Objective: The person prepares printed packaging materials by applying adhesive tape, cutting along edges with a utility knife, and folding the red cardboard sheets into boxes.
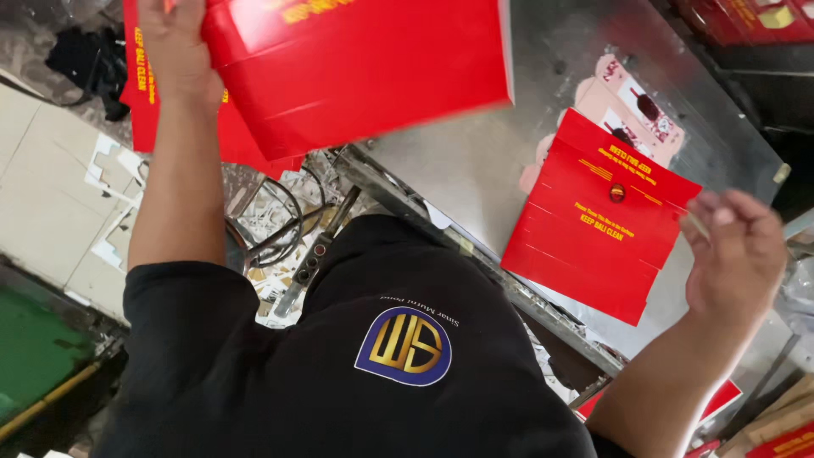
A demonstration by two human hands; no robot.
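My left hand (174, 51) is raised at the top left and grips a large red cardboard sheet (356, 68) with yellow print, blurred by motion; more red sheets hang behind it. A stack of red printed sheets (593, 229) lies at an angle on the metal table (500, 144). My right hand (733, 254) hovers just off the stack's right edge, fingers loosely curled and apart, with nothing held that I can make out. My black shirt with a blue and gold emblem (405, 346) fills the lower middle.
Pale pink printed sheets (632, 106) lie on the table beyond the red stack. Cables and a black control box (309, 259) sit among paper scraps below the table's edge. More red cartons (746, 17) stand at the top right, wooden pieces (780, 416) at the bottom right.
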